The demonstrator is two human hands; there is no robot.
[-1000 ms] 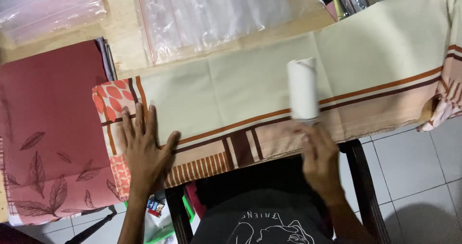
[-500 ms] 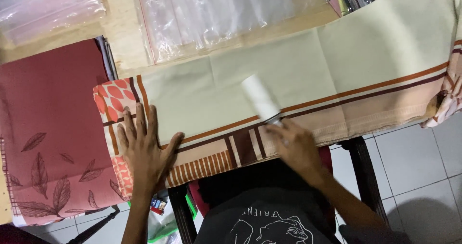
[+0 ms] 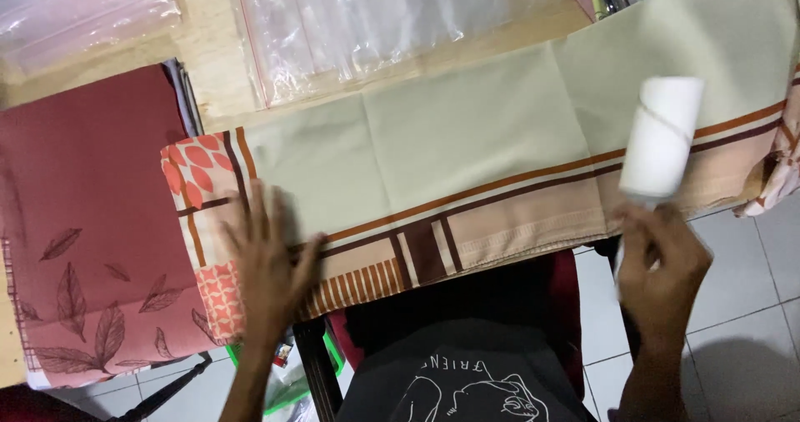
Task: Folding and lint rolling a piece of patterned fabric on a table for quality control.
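Note:
A long pale green cloth (image 3: 467,139) with brown and orange border stripes lies folded across the wooden table. My left hand (image 3: 267,268) presses flat on its left end, fingers spread, beside an orange leaf-patterned corner. My right hand (image 3: 658,264) grips the handle of a white lint roller (image 3: 662,134), whose roll rests on the cloth's right part over the stripes.
A folded dark red cloth with leaf prints (image 3: 83,222) lies at the left. Clear plastic bags (image 3: 367,22) are spread at the back of the wooden table (image 3: 208,64). Below the table edge are a dark stool frame (image 3: 312,364) and a tiled floor (image 3: 750,305).
The lint roller has swept back to the right along the cloth after moving left half a second ago. My left hand stays pressed on the cloth.

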